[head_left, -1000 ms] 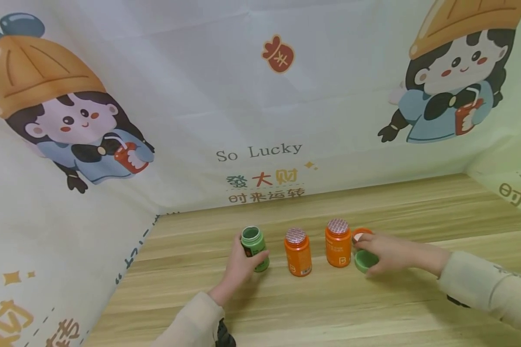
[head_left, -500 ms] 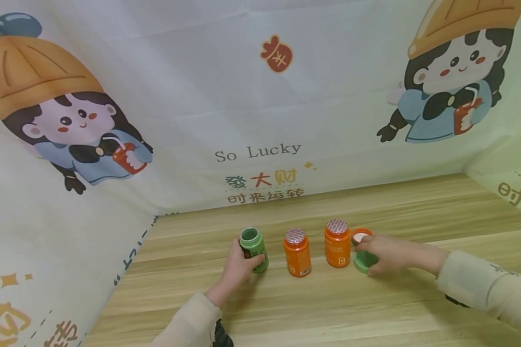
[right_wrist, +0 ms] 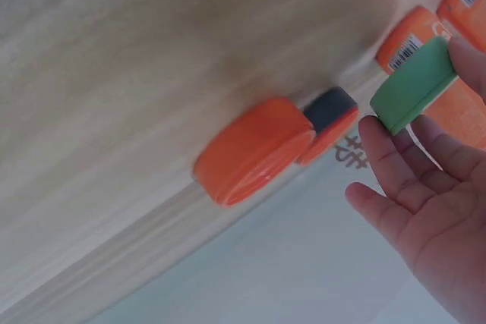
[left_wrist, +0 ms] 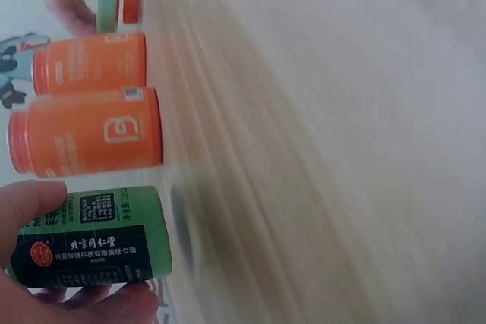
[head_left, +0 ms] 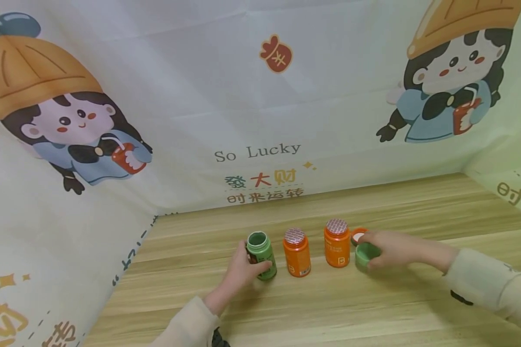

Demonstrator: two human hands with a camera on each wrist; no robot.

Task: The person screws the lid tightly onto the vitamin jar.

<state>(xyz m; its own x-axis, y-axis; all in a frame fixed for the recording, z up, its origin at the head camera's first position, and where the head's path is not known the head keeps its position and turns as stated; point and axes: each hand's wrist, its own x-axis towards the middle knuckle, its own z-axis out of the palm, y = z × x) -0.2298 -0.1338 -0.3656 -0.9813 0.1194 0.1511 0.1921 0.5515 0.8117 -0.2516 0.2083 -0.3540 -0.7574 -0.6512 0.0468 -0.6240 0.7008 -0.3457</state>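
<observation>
At lower right, right hand (head_left: 392, 248) pinches green lid (head_left: 364, 256); leftward, at lower centre, left hand (head_left: 243, 268) grips green bottle (head_left: 262, 252) mouth-up.

Head view from above, forward-down; wrist views near and askew, green cap (right_wrist: 414, 85) in all.

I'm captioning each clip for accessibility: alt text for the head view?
A person's left hand grips an open green bottle; the right hand holds a green lid. Between them, two orange bottles with covered tops stand on a wood-grain table.
</observation>
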